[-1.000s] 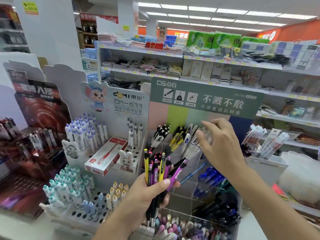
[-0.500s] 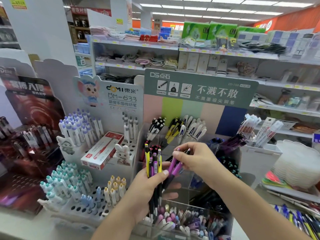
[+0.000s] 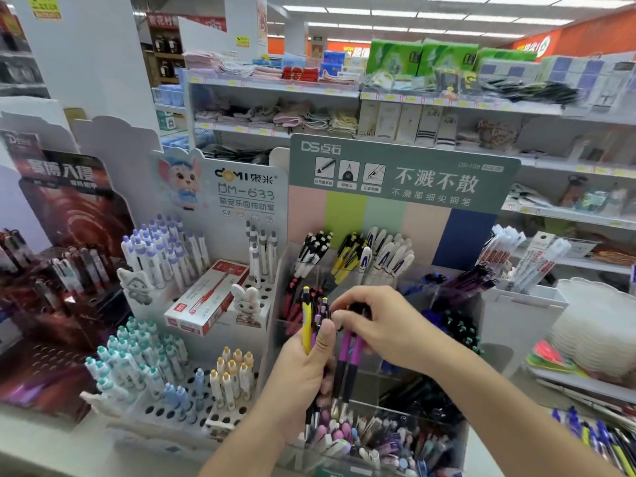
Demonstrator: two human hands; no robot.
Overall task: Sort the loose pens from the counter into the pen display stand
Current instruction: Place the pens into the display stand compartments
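Blocked behind the clear plastic pen stand [image 3: 457,438] by its tall green sign card [image 3: 402,173]; open above its front bin.

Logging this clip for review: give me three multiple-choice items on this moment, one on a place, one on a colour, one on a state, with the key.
1. Where does the red and white box lie?
A. on the white stand left of the clear pen display stand
B. in the clear stand's front bin
C. on the top shelf

2. What colour are the upper barrels of the pens under the right hand?
A. green
B. purple
C. white

3. What is the left hand doing?
A. lying flat on the counter
B. pointing at a sign
C. gripping a bundle of pens

Key: 1 A, it rests beside the rabbit figure; 2 B, purple shows below the fingers; 3 C, fingers curl round it.
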